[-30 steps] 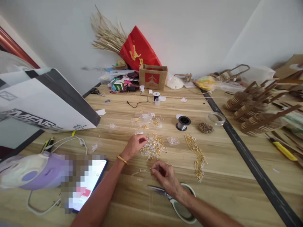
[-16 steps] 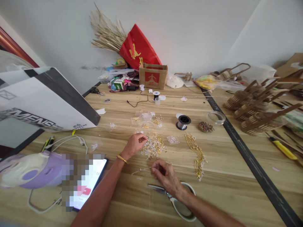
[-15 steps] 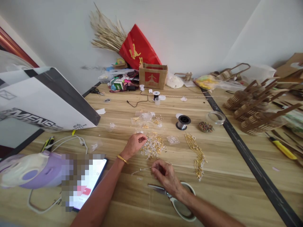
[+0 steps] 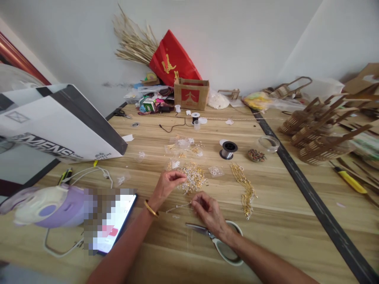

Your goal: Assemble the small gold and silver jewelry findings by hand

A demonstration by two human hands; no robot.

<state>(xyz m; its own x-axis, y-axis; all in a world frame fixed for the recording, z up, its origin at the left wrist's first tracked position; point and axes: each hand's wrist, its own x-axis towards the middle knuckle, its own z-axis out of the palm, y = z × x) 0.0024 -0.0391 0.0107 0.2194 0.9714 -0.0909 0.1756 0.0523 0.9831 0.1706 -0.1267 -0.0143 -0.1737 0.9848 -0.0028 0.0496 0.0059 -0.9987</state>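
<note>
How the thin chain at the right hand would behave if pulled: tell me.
The thin chain is probably floppy, since it appears made of small links. It should be light, being so slender, and may drag easily over the smooth-looking tabletop.

On our table point(image 4: 281, 240), a heap of small bits point(image 4: 194, 177) lies in the middle. Our left hand point(image 4: 167, 185) is at its left edge, and our right hand point(image 4: 209, 212) is in front of it. A chain point(image 4: 177, 206) goes left from our right hand, and the scissors point(image 4: 219, 247) lie partly under that hand. We have a phone point(image 4: 121, 223) on our left. Right of the heap lies a bunch of chains point(image 4: 245, 190), with a spool point(image 4: 227, 154) behind it. Far back, a paper bag point(image 4: 191, 95) stands before another bag point(image 4: 177, 59). Baskets point(image 4: 316, 146) sit on our far right.
</note>
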